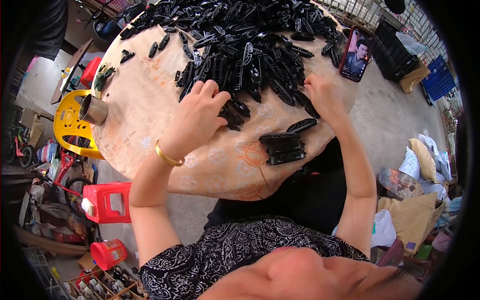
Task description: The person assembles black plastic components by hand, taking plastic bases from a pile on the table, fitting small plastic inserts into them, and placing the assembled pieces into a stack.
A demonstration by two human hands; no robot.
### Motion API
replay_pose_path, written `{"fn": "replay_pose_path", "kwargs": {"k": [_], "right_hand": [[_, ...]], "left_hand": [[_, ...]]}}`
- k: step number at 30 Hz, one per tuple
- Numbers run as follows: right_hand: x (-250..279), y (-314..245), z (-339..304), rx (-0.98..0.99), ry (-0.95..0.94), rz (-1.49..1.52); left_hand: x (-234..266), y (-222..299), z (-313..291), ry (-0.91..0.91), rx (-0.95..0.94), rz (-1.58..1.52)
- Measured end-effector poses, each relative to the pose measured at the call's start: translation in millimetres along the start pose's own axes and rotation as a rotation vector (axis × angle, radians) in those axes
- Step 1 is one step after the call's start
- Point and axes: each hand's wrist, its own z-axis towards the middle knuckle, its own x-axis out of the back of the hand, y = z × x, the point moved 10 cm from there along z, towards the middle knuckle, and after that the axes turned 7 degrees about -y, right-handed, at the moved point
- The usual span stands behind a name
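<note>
A large heap of black oblong plastic pieces (250, 55) covers the far half of the round table. My left hand (200, 112) is at the near edge of the heap, with bent fingers closed round some dark pieces (231, 119), which it partly hides. At the heap's right side my right hand (324, 97) has its thumb and fingers pinched at the upper end of one black oblong plastic piece (306, 104). Nearer to me, a small stack of the same pieces (282, 148) lies side by side, with a single loose one (302, 125) slanting just behind it.
A patterned peach cloth (135, 115) covers the table. A metal cup (93, 110) stands at its left edge. A phone (356, 54) is propped at the right edge. Around the table are a yellow chair (70, 122), a red stool (107, 202) and a red bucket (108, 254).
</note>
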Motion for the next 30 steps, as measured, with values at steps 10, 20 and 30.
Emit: {"fn": "replay_pose_path", "kwargs": {"k": [10,20,30], "right_hand": [[34.8,-33.0,-15.3,0.076,0.106,0.527],[52.6,-84.7,-30.7,0.358,0.152,0.62],[44.9,-121.1,-39.5,0.506,0.11,0.478]], "left_hand": [[-11.2,-2.1,12.7,0.005,0.031,-0.2],[-77.3,6.6,13.5,-0.134,0.183,-1.218],[-82.5,9.7,7.9,-0.204,0.257,-1.416]]}}
